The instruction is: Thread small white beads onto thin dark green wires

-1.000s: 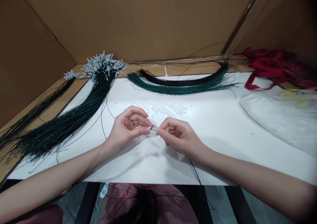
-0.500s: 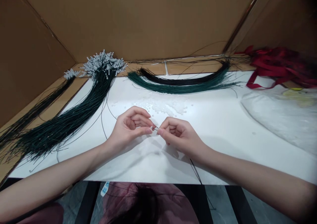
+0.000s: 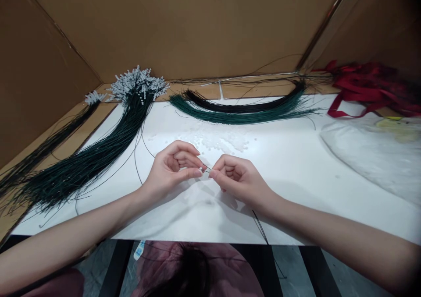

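Observation:
Over the white board, my left hand (image 3: 176, 164) and my right hand (image 3: 238, 176) face each other with their fingertips almost meeting. A thin dark wire (image 3: 207, 171) spans the small gap between them; it looks like two strands. My right thumb and forefinger pinch this wire. At my left thumb tip a small white bead (image 3: 201, 169) shows, pinched against the fingers. Dark strands (image 3: 260, 227) come out beneath my right wrist and hang over the board's front edge. Just beyond my hands lie loose white beads (image 3: 226, 141).
A bundle of green wires (image 3: 108, 157) with white-beaded ends lies left, beside a thinner beaded bundle (image 3: 62, 132). Bare green wires (image 3: 237, 116) and black wires (image 3: 243, 109) curve along the back. Red ribbon (image 3: 368, 86) and a clear plastic bag (image 3: 371, 157) are right. Cardboard walls (image 3: 184, 25) surround the board.
Almost nothing differs. The fingertips have shifted very slightly, with the wire and bead still between them.

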A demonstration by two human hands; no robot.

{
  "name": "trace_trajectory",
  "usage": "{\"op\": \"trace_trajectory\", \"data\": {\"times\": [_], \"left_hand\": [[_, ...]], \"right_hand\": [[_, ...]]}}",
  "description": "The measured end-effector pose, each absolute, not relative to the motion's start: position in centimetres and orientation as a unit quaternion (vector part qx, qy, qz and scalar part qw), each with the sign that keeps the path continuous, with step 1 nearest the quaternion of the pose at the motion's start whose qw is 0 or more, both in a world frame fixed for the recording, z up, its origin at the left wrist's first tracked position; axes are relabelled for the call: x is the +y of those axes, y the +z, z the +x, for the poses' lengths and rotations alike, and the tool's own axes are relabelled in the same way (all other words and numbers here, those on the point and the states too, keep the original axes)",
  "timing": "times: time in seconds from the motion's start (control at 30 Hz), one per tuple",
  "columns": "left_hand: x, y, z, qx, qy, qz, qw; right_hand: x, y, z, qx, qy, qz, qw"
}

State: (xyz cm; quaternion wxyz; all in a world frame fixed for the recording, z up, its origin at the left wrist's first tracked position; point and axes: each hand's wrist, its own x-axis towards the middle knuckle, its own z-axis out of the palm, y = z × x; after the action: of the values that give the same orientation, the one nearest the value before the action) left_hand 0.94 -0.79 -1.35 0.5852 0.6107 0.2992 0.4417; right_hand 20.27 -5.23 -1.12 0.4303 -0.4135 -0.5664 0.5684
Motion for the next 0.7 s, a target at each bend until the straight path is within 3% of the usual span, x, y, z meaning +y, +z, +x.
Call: {"op": "trace_trajectory", "data": {"times": [0.33,0.7], "left_hand": [[-1.51,-1.00,0.91,0.321,0.443,0.689,0.475],[-1.50,-1.15,0.84,0.288,0.473,0.697,0.456]], "right_hand": [[-5.29,-1.37,20.31,-0.568,0.567,-0.412,0.432],[-5.27,-0.53,20.19,-0.550,0.593,-0.403,0.428]]}}
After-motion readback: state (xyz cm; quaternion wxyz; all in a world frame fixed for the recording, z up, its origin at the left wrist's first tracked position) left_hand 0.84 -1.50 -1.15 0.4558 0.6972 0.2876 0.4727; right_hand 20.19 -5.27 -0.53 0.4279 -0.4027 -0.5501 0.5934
